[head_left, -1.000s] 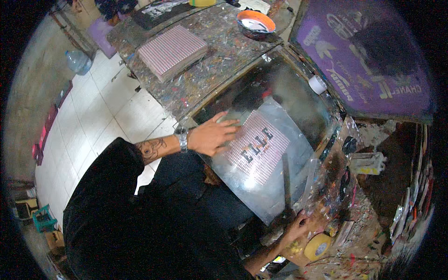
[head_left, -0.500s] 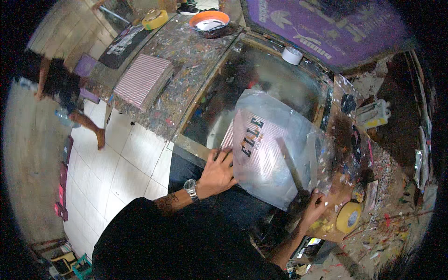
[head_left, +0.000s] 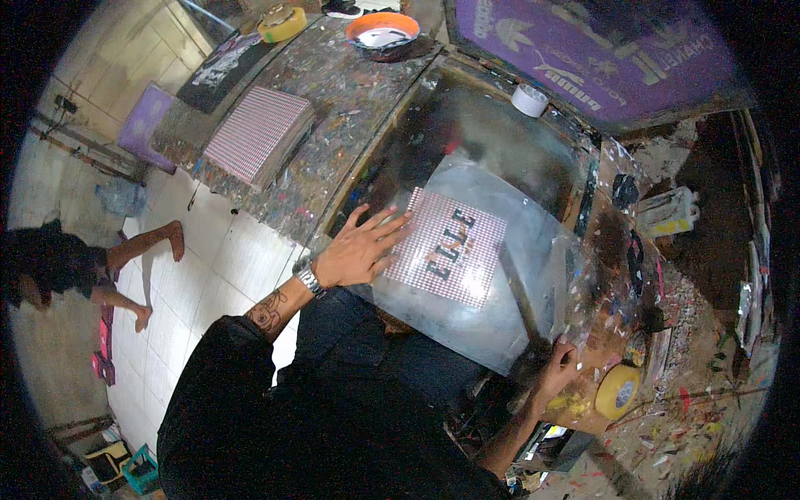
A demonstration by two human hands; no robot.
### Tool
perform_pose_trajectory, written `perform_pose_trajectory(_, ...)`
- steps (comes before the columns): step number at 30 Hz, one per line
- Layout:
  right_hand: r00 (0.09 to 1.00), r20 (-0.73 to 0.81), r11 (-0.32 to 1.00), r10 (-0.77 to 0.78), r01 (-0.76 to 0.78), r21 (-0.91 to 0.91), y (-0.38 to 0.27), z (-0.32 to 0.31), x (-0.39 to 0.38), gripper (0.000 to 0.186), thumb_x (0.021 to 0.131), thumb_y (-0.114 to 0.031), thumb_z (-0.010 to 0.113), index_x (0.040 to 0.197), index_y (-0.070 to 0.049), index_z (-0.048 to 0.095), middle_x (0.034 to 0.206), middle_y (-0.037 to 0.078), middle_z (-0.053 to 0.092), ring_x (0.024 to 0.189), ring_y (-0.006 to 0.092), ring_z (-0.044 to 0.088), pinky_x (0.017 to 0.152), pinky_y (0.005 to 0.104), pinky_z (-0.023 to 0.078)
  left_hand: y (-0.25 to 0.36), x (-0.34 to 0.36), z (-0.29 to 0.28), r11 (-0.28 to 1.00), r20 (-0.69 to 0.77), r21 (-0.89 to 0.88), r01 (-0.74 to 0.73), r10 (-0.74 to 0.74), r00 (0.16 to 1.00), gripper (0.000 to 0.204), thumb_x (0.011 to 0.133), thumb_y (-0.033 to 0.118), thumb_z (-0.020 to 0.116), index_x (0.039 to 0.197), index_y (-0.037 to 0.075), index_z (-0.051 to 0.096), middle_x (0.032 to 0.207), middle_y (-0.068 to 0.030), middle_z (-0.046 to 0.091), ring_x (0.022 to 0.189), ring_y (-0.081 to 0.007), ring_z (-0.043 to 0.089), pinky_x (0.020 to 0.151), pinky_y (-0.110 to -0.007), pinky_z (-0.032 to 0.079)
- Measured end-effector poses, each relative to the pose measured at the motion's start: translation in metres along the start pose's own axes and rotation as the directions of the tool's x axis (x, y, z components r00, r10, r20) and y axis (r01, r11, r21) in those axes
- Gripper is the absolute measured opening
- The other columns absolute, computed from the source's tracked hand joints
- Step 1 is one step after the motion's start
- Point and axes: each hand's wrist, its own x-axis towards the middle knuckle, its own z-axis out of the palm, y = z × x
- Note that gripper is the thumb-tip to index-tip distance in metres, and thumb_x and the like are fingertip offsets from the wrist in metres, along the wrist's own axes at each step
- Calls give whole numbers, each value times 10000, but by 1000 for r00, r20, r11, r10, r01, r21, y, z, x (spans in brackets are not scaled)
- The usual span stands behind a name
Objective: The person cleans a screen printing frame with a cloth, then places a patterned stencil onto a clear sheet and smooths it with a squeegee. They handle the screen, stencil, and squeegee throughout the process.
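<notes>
My left hand (head_left: 354, 246) has spread fingers, its tips resting on the left edge of a red-and-white checked sheet (head_left: 462, 283) with dark printed lettering. This sheet and a translucent plastic film (head_left: 537, 242) overlap on the glassy panel (head_left: 517, 146) of the framed bench. A narrow dark bar (head_left: 521, 296) runs across the film's right part toward my right hand (head_left: 562, 362), which has curled fingers at the film's lower right corner; what they hold is not clear. A yellow tape roll (head_left: 617, 392) lies beside that hand.
A stack of checked sheets (head_left: 254, 129) sits on the paint-stained table (head_left: 333, 133) with an orange-rimmed bowl (head_left: 382, 32). A white roll (head_left: 529, 100) lies on the frame, below a raised purple printed screen (head_left: 600, 50). Another person (head_left: 54, 262), legs bare, is on the tiled floor at left.
The film, lifted half a second ago, lies flatter. My left hand has moved up from the lower edge, fingers spreading. The other person has moved farther left in view.
</notes>
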Motion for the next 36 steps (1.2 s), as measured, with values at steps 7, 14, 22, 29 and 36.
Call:
perform_pose_trajectory(7, 998, 40, 998, 51, -53, 39, 13, 7, -5, 384, 1037, -297, 627, 827, 18, 561, 763, 66, 544, 747, 182, 448, 708, 352, 404, -9, 7, -1, 999, -25, -36, -22, 21, 999, 630, 1003, 383, 500, 1576, 147, 386, 1698, -50, 254, 1554, -292, 247, 1229, -611, 143)
perform_pose_trajectory(14, 998, -33, 984, -61, 55, -167, 41, 18, -10, 484, 1026, -426, 615, 891, 39, 608, 788, 146, 612, 752, 270, 539, 738, 399, 458, -8, 9, -7, 993, -42, -106, -42, 37, 998, 639, 1017, 367, 488, 1586, 107, 355, 1698, -58, 252, 1554, -294, 248, 1235, -603, 134)
perform_pose_trajectory(22, 995, -52, 967, -83, 68, -247, 12, 25, -16, 512, 1026, -446, 596, 1005, 61, 660, 897, 255, 685, 801, 426, 618, 749, 488, 479, -9, 6, -1, 995, -59, -96, -36, 31, 998, 637, 1006, 348, 515, 1579, 115, 365, 1686, -56, 279, 1554, -286, 248, 1236, -610, 144)
perform_pose_trajectory(29, 996, 44, 964, 78, -64, -258, -7, 21, -19, 548, 1041, -408, 577, 1181, 116, 652, 1140, 330, 683, 1003, 481, 646, 914, 500, 507, -10, 5, 1, 995, -61, -91, -37, 31, 998, 632, 995, 347, 529, 1566, 111, 393, 1670, -64, 316, 1556, -282, 244, 1243, -610, 140)
perform_pose_trajectory(36, 999, 0, 948, -48, 46, -315, 17, 26, -19, 594, 1037, -436, 572, 1221, 127, 625, 1131, 336, 682, 1017, 499, 643, 924, 510, 506, -9, 6, -1, 994, -75, -100, -34, 27, 997, 686, 974, 370, 553, 1581, 115, 366, 1664, -74, 324, 1559, -278, 240, 1247, -602, 137)
